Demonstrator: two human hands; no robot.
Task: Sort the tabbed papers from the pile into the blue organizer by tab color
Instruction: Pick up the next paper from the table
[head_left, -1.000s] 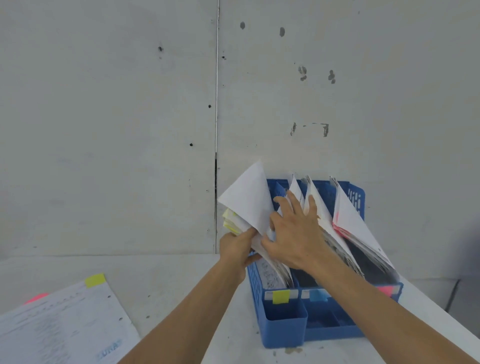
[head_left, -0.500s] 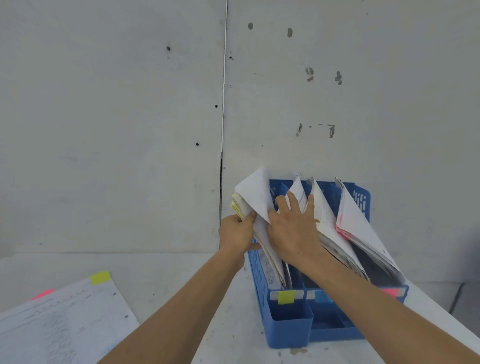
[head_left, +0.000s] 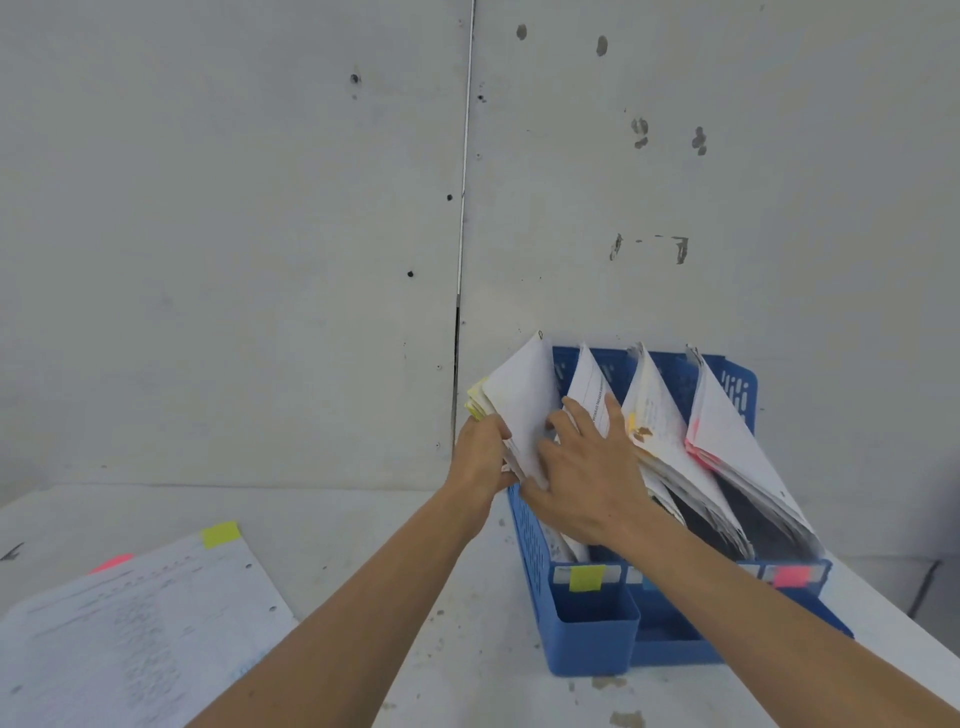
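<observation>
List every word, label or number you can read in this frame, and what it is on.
Nothing reads clearly.
Pile of papers: printed lines, too blurred.
Sheet in the blue organizer, second slot: dark heading, too small.
Yellow label and pink label on its front: no writing visible.

The plain white paper sheet (head_left: 522, 410) has sunk deeper into the blue plastic organizer (head_left: 587, 634), in its left slot (the yellow-labelled one), closing against the papers (head_left: 480, 400) there. The left hand (head_left: 480, 457) has risen to grip them; the right hand (head_left: 592, 483) has spread its fingers (head_left: 582, 428) leftward onto the sheet.
</observation>
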